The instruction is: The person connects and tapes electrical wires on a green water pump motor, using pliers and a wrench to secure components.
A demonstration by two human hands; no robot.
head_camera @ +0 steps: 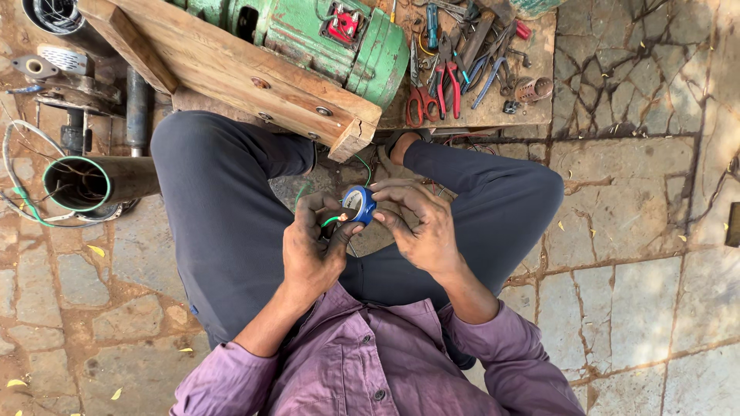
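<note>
The person sits on the stone floor (pixel 640 308), knees apart, both hands meeting over the lap. The right hand (pixel 420 227) curls its fingers round a blue roll of insulating tape (pixel 358 204). The left hand (pixel 312 246) pinches closed on a thin green wire (pixel 330 221), perhaps touching the roll too. Ahead lie a green electric motor (pixel 339 38) and pliers (pixel 432 92) on a wooden board (pixel 493 108).

I see a small roll of blue tape (pixel 358 204), round, with a pale inner face turned up toward me, tilted slightly. It sits above the lap, near the middle of the scene. A thin green wire (pixel 330 221) curves out just left of it, touching the roll, its far end running up toward the wooden frame.
</note>
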